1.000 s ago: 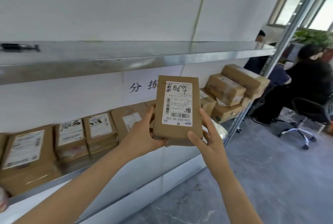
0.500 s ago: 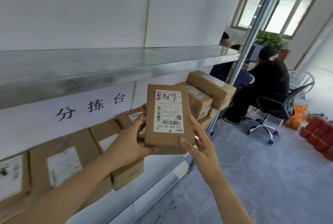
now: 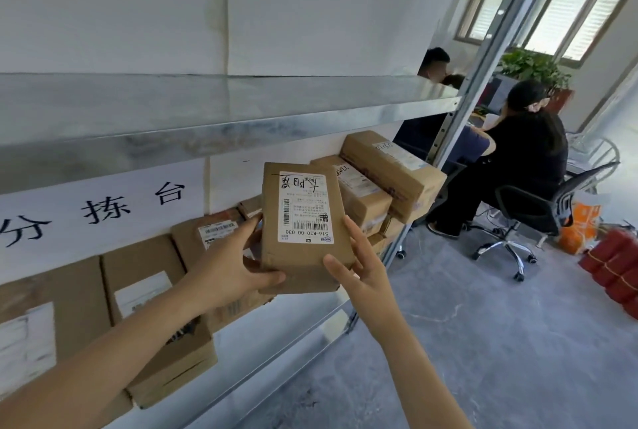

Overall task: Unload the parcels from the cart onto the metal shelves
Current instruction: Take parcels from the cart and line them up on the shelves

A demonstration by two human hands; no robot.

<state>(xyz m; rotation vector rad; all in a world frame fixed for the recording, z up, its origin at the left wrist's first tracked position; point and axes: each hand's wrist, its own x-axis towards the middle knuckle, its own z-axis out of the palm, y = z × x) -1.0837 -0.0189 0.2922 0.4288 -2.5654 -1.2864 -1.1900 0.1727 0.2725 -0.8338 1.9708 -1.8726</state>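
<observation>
while both hands, left hand (image 3: 228,266) and right hand (image 3: 362,266), grip the parcel (image 3: 303,221), slide it flat onto the lower shelf (image 3: 276,335) beside the stacked boxes (image 3: 379,180).

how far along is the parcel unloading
Done: a row of brown cardboard parcels stands on the lower metal shelf, with a stack of brown boxes at its right end. In hand: the left hand and right hand hold a brown cardboard parcel with a white label upright in front of that shelf, not yet set down. Left: placing it; the cart is out of view, so the remaining count cannot be told.
</observation>
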